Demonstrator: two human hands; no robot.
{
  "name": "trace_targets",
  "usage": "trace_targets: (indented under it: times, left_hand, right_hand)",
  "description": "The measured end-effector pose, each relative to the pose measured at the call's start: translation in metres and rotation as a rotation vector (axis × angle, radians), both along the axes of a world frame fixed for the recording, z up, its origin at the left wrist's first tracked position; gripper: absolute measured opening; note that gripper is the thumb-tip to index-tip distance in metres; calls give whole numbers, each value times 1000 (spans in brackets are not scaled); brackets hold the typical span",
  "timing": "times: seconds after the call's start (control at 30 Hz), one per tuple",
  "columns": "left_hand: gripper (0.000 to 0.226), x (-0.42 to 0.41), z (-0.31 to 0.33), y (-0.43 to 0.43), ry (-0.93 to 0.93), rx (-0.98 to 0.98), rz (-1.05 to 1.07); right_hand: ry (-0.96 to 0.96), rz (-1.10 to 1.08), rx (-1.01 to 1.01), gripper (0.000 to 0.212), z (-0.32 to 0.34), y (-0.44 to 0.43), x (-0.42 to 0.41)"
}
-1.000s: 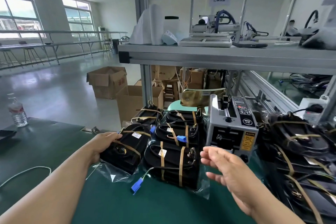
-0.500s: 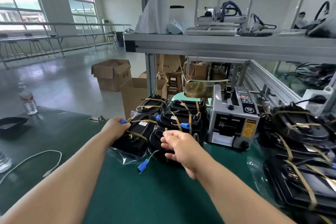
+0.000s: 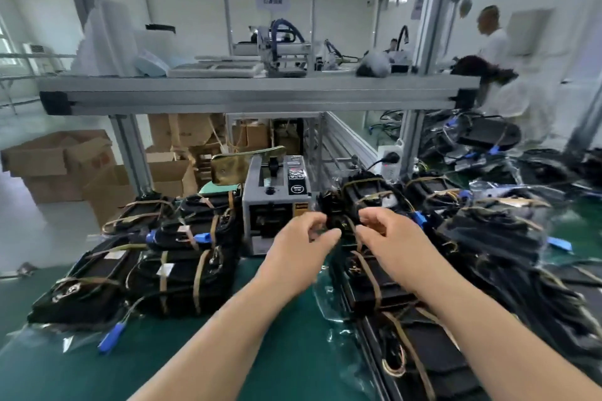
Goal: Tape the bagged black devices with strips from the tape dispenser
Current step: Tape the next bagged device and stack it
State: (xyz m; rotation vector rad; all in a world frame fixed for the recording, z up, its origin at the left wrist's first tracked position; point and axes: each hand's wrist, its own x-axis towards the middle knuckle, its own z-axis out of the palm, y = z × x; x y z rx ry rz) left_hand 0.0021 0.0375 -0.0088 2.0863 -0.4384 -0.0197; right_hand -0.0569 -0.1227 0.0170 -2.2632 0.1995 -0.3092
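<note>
On the green mat, the grey tape dispenser stands at the centre back. Left of it lies a group of bagged black devices bound with tan tape strips. A bigger pile of bagged devices spreads to the right. My left hand and my right hand meet just right of the dispenser's front. Their curled fingers grip the near end of a bagged black device at the pile's left edge. The view is motion-blurred.
An aluminium shelf with equipment spans overhead behind the dispenser. Cardboard boxes sit on the floor at the left. A power strip stands by the right post. A person in white stands at the far right.
My view has swung right. Both hands left the taped devices on the left and moved to the pile right of the dispenser, where they now grip a device.
</note>
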Motion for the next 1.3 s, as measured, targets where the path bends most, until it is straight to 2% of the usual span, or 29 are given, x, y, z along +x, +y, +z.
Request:
trace_targets:
  times: [0.07, 0.13, 0.23, 0.33, 0.4, 0.5, 0.67, 0.73, 0.83, 0.93, 1.03, 1.1, 1.2, 1.23, 1.3]
  left_hand:
    - [49, -2, -5, -41, 84, 73, -61]
    - [55, 1, -14, -68, 167, 174, -52]
    - [66, 11, -31, -88, 275, 310, 77]
    - [72, 20, -45, -94, 365, 353, 153]
    - [68, 21, -47, -95, 392, 320, 150]
    - [46, 23, -43, -95, 407, 253, 110]
    - [92, 20, -44, -88, 510, 167, 112]
    - [94, 14, -49, -84, 463, 119, 162]
    - [81, 7, -53, -73, 376, 9, 232]
    - [70, -3, -55, -51, 381, -173, 293]
    - [51, -10, -62, -18, 465, -457, 383]
    - [38, -16, -66, 4, 509, -643, 392]
    - [30, -32, -68, 26, 498, -818, 381]
    - [31, -38, -69, 30, 476, -854, 385]
    - [35, -49, -71, 37, 413, -882, 386]
  right_hand:
    - [34, -77, -142, 46, -8, -42, -9]
    - [129, -58, -297, 55, -25, -69, -16]
    - [290, 68, -473, 71, -63, -79, -18]
    - [348, 105, -562, 75, -89, -77, -18]
    - [345, 95, -585, 71, -97, -77, -19]
    - [347, 101, -582, 67, -98, -76, -21]
    - [302, 107, -578, 63, -96, -75, -25]
    - [246, 100, -583, 59, -96, -73, -29]
    - [145, 102, -572, 56, -94, -71, -33]
    - [0, 66, -409, 66, -89, -65, -36]
    - [-134, -80, -97, 85, -82, -53, -35]
    - [-93, -107, 159, 103, -73, -42, -32]
    - [59, 56, 652, 127, -57, -14, -25]
    - [75, 139, 798, 125, -55, -3, -23]
    - [30, 257, 932, 106, -55, 15, -19]
